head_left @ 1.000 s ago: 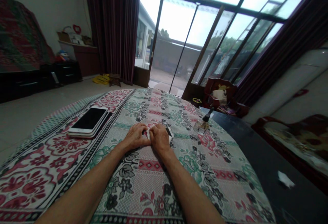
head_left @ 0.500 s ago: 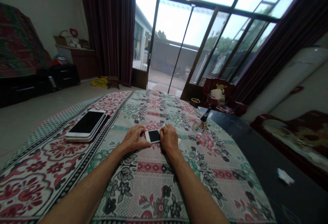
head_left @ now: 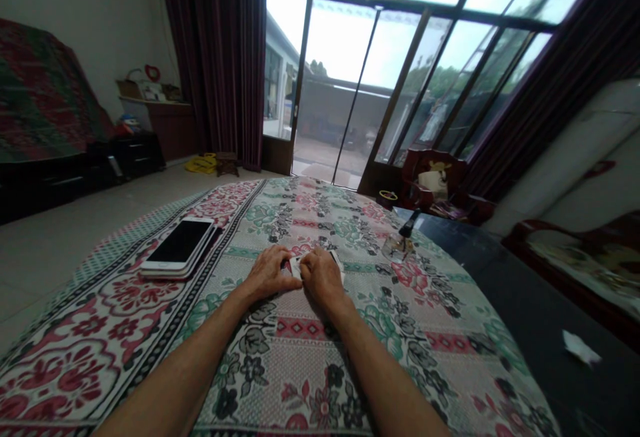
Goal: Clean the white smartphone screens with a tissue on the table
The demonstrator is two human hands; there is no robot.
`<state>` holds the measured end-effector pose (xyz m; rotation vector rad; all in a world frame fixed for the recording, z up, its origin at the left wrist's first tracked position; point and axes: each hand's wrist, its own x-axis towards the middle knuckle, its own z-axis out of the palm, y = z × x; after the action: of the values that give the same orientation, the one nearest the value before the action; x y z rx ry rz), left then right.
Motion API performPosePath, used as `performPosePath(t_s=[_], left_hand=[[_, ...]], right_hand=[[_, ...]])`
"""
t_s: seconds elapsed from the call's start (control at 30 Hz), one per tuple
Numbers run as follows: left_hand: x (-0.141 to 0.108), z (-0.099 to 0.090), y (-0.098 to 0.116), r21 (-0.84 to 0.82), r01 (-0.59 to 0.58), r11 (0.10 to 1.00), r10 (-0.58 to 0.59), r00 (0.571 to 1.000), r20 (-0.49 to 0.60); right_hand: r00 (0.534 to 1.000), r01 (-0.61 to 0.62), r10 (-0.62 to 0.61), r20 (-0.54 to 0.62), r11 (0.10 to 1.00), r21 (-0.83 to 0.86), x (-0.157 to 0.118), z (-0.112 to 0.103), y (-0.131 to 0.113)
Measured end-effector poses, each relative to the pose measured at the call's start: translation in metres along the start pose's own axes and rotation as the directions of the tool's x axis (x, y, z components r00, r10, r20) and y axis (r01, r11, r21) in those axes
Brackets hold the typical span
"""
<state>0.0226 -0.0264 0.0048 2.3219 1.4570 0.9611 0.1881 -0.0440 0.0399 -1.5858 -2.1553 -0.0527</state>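
A small white phone lies on the patterned tablecloth, mostly covered by my hands. My left hand grips its left edge between thumb and curled fingers. Over the phone's top face lies my right hand, its fingers pressed together near the left end; whether they pinch anything is hidden. To the left sits a stack of larger phones, the top one white-framed with a dark screen. A clear glass bottle with a black top stands to the right of my hands.
Right of the cloth, a dark tabletop bears a crumpled white piece. Beyond the table are glass doors, purple curtains and a carved wooden chair. A yellow item lies on the floor at the back left.
My right hand has moved left from the phone's right end and now covers most of its screen. My left hand stays at the left edge. The view has shifted slightly.
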Motion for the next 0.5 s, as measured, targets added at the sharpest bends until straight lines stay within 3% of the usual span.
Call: performPosePath(t_s=[0.3, 0.5], left_hand=[[0.001, -0.004, 0.002, 0.016, -0.005, 1.000, 0.004, 0.999, 0.048], [0.002, -0.009, -0.001, 0.002, -0.029, 1.000, 0.028, 0.995, 0.099]], right_hand=[[0.980, -0.199, 0.198, -0.023, 0.980, -0.030, 0.005, -0.019, 0.038], [0.982, -0.187, 0.188, 0.009, 0.978, -0.090, -0.002, -0.019, 0.026]])
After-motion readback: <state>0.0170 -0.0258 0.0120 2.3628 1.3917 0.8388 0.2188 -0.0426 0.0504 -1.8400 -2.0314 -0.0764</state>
